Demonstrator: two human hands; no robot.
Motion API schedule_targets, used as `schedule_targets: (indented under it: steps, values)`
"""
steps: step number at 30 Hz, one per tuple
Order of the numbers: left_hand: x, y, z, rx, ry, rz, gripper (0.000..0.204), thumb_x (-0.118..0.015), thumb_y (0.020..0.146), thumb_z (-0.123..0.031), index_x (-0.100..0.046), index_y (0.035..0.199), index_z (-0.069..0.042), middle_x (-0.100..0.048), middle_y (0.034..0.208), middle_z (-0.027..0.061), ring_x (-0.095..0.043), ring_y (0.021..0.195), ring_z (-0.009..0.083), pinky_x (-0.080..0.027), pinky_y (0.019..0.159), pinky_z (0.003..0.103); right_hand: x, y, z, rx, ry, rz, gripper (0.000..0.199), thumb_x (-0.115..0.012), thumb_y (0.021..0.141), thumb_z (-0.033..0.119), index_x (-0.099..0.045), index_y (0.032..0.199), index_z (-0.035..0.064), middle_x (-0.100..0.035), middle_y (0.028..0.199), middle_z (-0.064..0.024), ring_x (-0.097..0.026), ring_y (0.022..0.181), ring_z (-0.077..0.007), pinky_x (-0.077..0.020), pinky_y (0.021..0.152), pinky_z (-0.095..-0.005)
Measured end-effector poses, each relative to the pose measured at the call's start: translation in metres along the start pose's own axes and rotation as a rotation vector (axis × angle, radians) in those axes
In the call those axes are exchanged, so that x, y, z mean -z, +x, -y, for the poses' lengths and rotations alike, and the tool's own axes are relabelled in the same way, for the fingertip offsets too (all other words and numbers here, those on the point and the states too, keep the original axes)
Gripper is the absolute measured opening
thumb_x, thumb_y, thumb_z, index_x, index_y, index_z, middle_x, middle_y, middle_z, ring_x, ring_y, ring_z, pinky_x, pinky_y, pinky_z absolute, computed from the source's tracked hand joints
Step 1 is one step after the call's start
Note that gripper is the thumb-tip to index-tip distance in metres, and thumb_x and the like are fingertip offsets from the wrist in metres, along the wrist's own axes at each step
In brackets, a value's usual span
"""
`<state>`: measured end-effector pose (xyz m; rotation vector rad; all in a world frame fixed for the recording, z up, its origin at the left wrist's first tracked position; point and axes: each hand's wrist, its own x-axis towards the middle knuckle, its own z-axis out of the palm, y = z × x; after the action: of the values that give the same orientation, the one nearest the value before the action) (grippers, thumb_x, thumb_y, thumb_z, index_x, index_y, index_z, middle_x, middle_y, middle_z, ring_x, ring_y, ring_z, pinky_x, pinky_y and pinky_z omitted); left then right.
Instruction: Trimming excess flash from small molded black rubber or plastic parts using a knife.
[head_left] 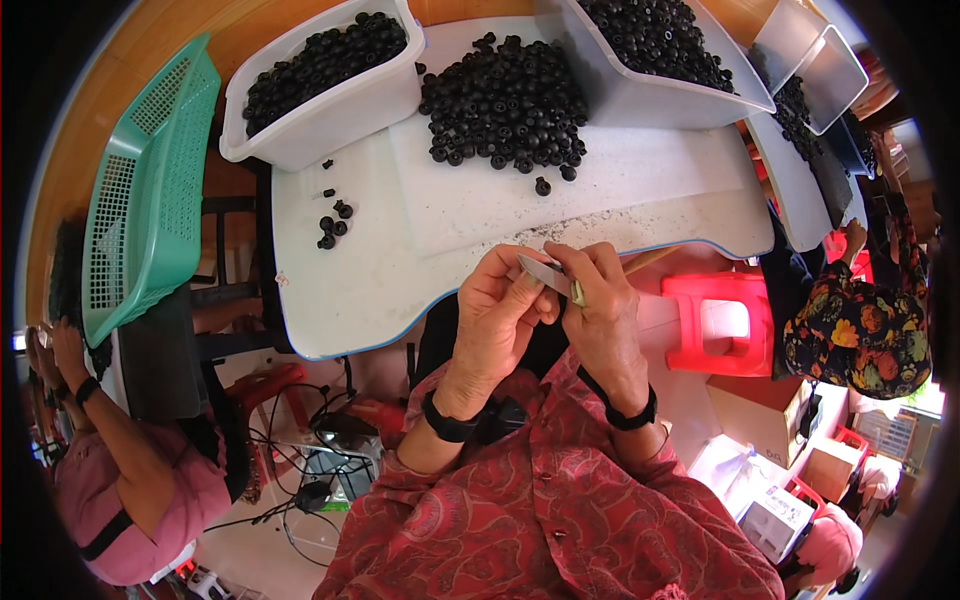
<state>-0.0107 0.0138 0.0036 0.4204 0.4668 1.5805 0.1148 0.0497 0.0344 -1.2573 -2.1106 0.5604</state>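
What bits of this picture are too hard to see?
- Head view: whatever the left hand pinches is hidden by its fingers.
- The small blade is partly covered by the right hand.
- The black beads are too small for detail.
- The far clear bin is cut off by the rim.

A small hand-assembly workshop: a white tabletop (pixel 360 290) heaped with black beads (pixel 505 100), white tubs (pixel 330 110) full of them, and co-workers seated on plastic stools (pixel 715 325).
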Motion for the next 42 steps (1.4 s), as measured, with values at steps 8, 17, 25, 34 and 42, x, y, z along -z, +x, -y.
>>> schedule_targets:
  steps: [8, 17, 25, 34, 42]
  values:
    - [-0.003, 0.0, 0.001, -0.021, 0.015, -0.021, 0.013, -0.056, 0.095, -0.01, -0.056, 0.105, -0.002, -0.058, 0.076, 0.0033, -0.055, 0.066, 0.0098, -0.047, 0.063, 0.024, 0.002, 0.001, 0.008, -0.006, -0.055, -0.041, 0.043, -0.055, 0.072, -0.011, -0.065, 0.109, 0.0095, -0.055, 0.088, -0.0116, -0.062, 0.071, -0.031, -0.0502, 0.059, -0.0389]
    - [-0.011, -0.003, -0.003, -0.035, 0.047, 0.056, 0.011, -0.059, 0.093, -0.009, -0.057, 0.1, -0.001, -0.063, 0.083, 0.0079, -0.054, 0.062, 0.0102, -0.046, 0.057, 0.025, -0.008, 0.005, -0.018, -0.136, -0.255, -0.022, 0.032, -0.061, 0.074, -0.004, -0.063, 0.104, 0.0083, -0.055, 0.089, -0.0111, -0.061, 0.071, -0.0324, -0.0495, 0.056, -0.0401]
    - [-0.001, 0.004, -0.003, 0.082, -0.069, -0.083, 0.013, -0.057, 0.095, -0.016, -0.057, 0.1, -0.004, -0.064, 0.08, 0.0072, -0.053, 0.057, 0.0079, -0.044, 0.049, 0.022, 0.016, 0.005, -0.008, -0.476, 0.906, 0.211, 0.022, -0.06, 0.093, 0.014, -0.063, 0.111, 0.0029, -0.064, 0.079, 0.0024, -0.045, 0.058, -0.0014, -0.034, 0.047, -0.0183]
    - [-0.001, 0.002, -0.003, 0.064, -0.012, -0.091, 0.015, -0.056, 0.096, -0.019, -0.058, 0.098, -0.004, -0.062, 0.074, 0.0055, -0.052, 0.053, 0.0073, -0.042, 0.044, 0.021, 0.011, 0.005, -0.003, -0.362, 1.025, 0.187, 0.01, -0.059, 0.091, 0.004, -0.062, 0.099, 0.0004, -0.062, 0.082, -0.0046, -0.048, 0.061, -0.0051, -0.0315, 0.05, -0.0181]
    - [-0.001, 0.002, -0.002, 0.051, 0.044, -0.062, 0.015, -0.057, 0.094, -0.01, -0.058, 0.106, -0.001, -0.065, 0.08, 0.0078, -0.056, 0.057, 0.0094, -0.047, 0.048, 0.021, 0.014, 0.005, 0.0, -0.466, 1.026, 0.111, 0.013, -0.065, 0.088, 0.014, -0.062, 0.088, 0.0017, -0.065, 0.074, 0.0001, -0.043, 0.052, -0.0015, -0.0309, 0.045, -0.0172]
